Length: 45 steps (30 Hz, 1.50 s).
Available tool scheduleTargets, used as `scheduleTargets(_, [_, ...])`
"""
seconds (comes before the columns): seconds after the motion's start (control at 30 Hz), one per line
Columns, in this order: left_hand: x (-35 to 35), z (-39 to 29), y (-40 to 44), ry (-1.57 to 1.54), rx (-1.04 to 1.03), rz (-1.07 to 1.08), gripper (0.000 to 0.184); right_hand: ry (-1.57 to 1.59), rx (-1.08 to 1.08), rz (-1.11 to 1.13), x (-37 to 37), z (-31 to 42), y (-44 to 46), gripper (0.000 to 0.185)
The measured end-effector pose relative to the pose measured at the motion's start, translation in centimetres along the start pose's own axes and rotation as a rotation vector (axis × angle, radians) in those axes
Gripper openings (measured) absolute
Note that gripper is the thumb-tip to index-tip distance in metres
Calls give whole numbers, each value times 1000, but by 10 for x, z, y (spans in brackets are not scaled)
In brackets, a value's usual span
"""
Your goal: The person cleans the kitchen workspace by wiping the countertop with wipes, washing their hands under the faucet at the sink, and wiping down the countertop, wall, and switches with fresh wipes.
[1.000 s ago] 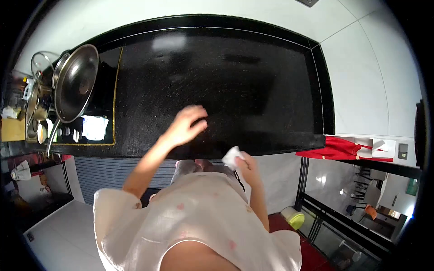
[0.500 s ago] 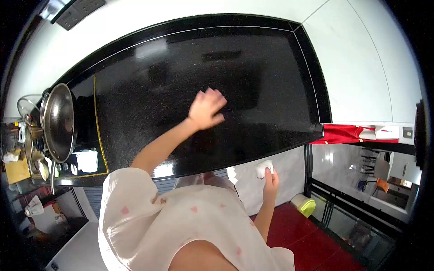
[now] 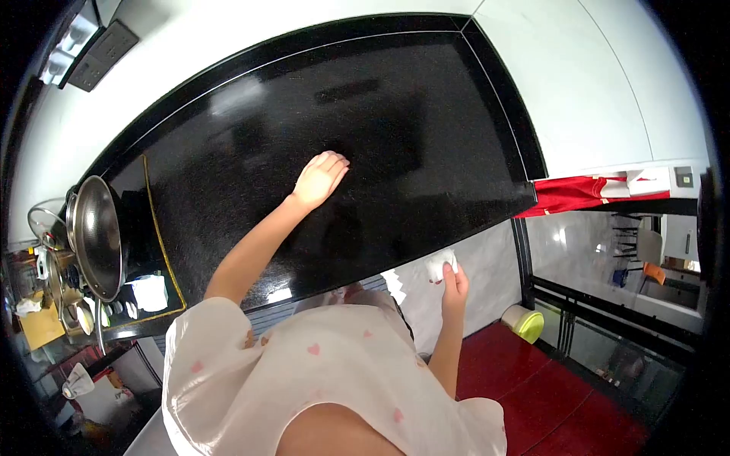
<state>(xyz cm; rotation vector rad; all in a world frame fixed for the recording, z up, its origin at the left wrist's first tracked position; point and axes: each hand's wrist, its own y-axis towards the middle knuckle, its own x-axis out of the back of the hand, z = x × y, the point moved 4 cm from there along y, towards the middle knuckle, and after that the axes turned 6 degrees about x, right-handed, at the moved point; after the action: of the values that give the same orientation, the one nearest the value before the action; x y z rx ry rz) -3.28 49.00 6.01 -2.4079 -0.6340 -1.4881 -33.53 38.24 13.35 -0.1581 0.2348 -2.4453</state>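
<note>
My left hand [image 3: 322, 178] is palm down over the middle of the glossy black countertop [image 3: 251, 190]. Its fingers lie side by side and bend slightly, and the thumb is hidden. Nothing shows in or under it. Off the front edge of the countertop, my right hand [image 3: 455, 287] pinches a crumpled white tissue [image 3: 439, 264] between thumb and fingers. Part of the tissue is covered by the fingers.
On the left, a steel frying pan [image 3: 99, 235] stands tilted on its side near a yellow-edged cooktop [image 3: 150, 199]. Wall sockets [image 3: 106, 55] sit at upper left. Red cloth [image 3: 566, 196] lies at the right end. A lime-lidded bin [image 3: 528, 326] stands on the red floor.
My left hand has shifted left across the countertop, and its spread fingers have come together. My right hand keeps the tissue at about the same place. The view has tilted a little.
</note>
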Motion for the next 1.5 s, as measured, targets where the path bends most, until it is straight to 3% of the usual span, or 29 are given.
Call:
scheduleTargets(0.07, [12,-26,-9,89,-100,-209,45,5,-4,-10,2,-1,-1,20])
scheduleTargets(0.13, [-11,-26,-21,146,-84,-107,57,22,-9,-13,3,-3,-1,20])
scheduleTargets(0.73, [-33,-27,-30,248,-134,39,65,80,18,-59,21,-9,-21,23])
scheduleTargets(0.77, [-28,-30,-30,246,-181,-57,54,81,26,-58,23,-13,-19,23])
scheduleTargets(0.87, [-18,-26,-28,-35,-168,-68,31,89,43,-46,22,-13,-19,23])
scheduleTargets(0.9, [-14,-27,-28,5,-169,-106,15,91,49,-40,21,-12,-18,22])
scheduleTargets(0.93, [-11,-27,-28,-52,-71,-133,20,92,47,-35,19,-11,-19,22])
scheduleTargets(1.2, [20,-48,-39,-13,-150,-205,27,114,81,10,7,-7,-17,19])
scheduleTargets(1.37, [11,-33,-54,71,-141,-165,30,71,81,23,-1,2,-17,20])
scheduleTargets(1.47, [12,-22,-63,177,9,56,29,65,63,33,-6,4,-17,21])
scheduleTargets(1.5, [18,-20,-66,189,-1,-38,27,67,57,40,-7,4,-17,21])
